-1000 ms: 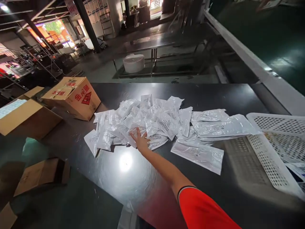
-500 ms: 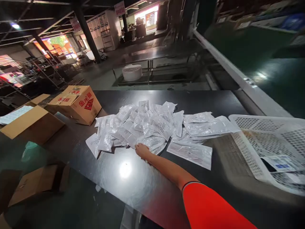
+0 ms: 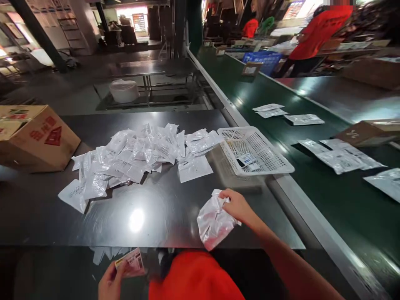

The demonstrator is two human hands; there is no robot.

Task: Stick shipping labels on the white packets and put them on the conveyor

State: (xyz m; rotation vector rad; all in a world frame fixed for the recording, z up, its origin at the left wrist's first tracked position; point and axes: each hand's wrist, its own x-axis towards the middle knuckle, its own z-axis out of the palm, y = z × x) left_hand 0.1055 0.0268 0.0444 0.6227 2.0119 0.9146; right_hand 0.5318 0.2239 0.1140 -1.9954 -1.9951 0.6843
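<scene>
Between the fingers and thumb of my left hand (image 3: 111, 278) is a small printed label (image 3: 133, 263), held low in front of the table's near edge. My right hand (image 3: 238, 205) grips a white plastic mailing bag (image 3: 215, 221) by its upper corner, over the near part of the dark table (image 3: 168, 216). The bag looks crumpled and hangs tilted. Farther back lies a heap of similar white bags (image 3: 131, 156), several with printed text. One flat bag (image 3: 195, 168) lies at the heap's right side.
A white perforated basket (image 3: 262, 164) with a few packets inside stands right of the heap. Beyond a metal rail, a green conveyor (image 3: 281, 137) carries several bags and a cardboard box (image 3: 368, 132). Another carton (image 3: 40, 141) stands at left. A person in red (image 3: 321, 31) is across the conveyor.
The view has swung right. My right hand has left the heap and come back toward me with a white bag. My left hand has come into view, holding the label.
</scene>
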